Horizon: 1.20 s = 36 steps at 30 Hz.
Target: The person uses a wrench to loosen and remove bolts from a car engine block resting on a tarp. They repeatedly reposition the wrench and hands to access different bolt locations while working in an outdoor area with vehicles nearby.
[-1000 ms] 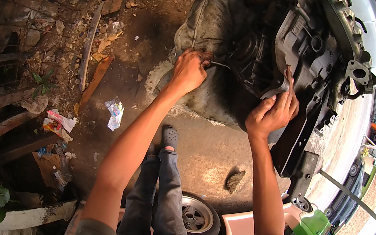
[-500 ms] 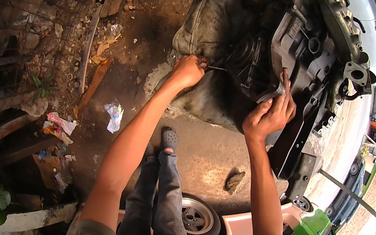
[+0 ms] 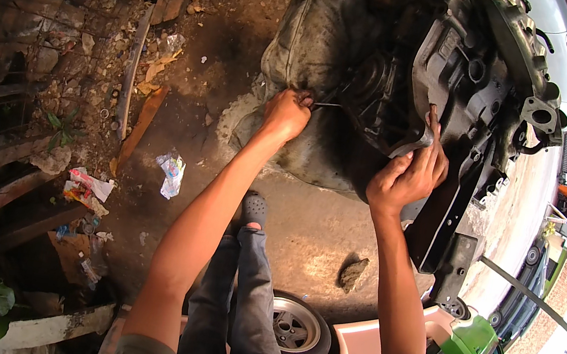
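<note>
since a second ago, the left hand (image 3: 287, 116) has eased a little nearer the wearer, and the thin metal rod (image 3: 327, 104) in it now lies nearly level rather than sloping; the right hand (image 3: 411, 173) has barely shifted. the two hands are well apart. the left one is curled into a fist around the rod, whose far end reaches the dark lower side of an engine (image 3: 427, 59). the right one grips a curved metal lip (image 3: 415, 142) at the engine's near edge, thumb at its lower end, fingers stretched along its side.

the engine sits at the upper right, against a stained, seamed padded cloth (image 3: 304, 28). its grey casting looks dull and smudged, with ridges and round recesses; the left side is blackened, and a dark round pulley (image 3: 374, 74) is half lost in shadow there. along the right runs a paler, bent pipework, ending in a flange (image 3: 529, 106) with an oval hole. a long black metal bar (image 3: 435, 224) slants below, just beside the right hand.
</note>
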Tool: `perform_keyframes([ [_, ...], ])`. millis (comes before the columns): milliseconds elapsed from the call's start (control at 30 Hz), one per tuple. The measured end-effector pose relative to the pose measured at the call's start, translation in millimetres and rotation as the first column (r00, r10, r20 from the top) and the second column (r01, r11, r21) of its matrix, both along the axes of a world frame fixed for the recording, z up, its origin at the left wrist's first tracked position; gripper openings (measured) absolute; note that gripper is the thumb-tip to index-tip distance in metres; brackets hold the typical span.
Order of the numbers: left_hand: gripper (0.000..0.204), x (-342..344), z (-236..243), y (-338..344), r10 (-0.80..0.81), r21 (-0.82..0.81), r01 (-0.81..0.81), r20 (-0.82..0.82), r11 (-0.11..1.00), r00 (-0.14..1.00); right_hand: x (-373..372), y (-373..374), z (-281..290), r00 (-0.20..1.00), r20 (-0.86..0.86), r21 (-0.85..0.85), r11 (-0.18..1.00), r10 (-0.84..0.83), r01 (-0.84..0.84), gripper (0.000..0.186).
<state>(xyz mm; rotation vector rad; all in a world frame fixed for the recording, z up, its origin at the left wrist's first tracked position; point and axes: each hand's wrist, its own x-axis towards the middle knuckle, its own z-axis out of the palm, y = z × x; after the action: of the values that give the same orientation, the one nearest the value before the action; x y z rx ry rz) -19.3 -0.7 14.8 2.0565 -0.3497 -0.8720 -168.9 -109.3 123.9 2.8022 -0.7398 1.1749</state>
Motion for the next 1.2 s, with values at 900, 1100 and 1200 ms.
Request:
perform_keyframes([
  [900,0.034,-90,113,11,-0.268,0.063,0.277,0.531,0.959,0.804,-2,0,0,1.000,-0.020,-0.005,1.000,0.006,-0.006,0.050],
  [1100,0.032,-100,107,6,-0.381,0.237,0.298,0.609,0.925,0.696,-1,1,0,1.000,-0.011,-0.011,1.000,-0.006,0.005,0.050],
  [1200,0.028,-104,97,17,-0.398,0.276,0.288,0.604,0.917,0.690,-1,0,0,1.000,-0.019,-0.015,1.000,-0.003,0.002,0.050],
])
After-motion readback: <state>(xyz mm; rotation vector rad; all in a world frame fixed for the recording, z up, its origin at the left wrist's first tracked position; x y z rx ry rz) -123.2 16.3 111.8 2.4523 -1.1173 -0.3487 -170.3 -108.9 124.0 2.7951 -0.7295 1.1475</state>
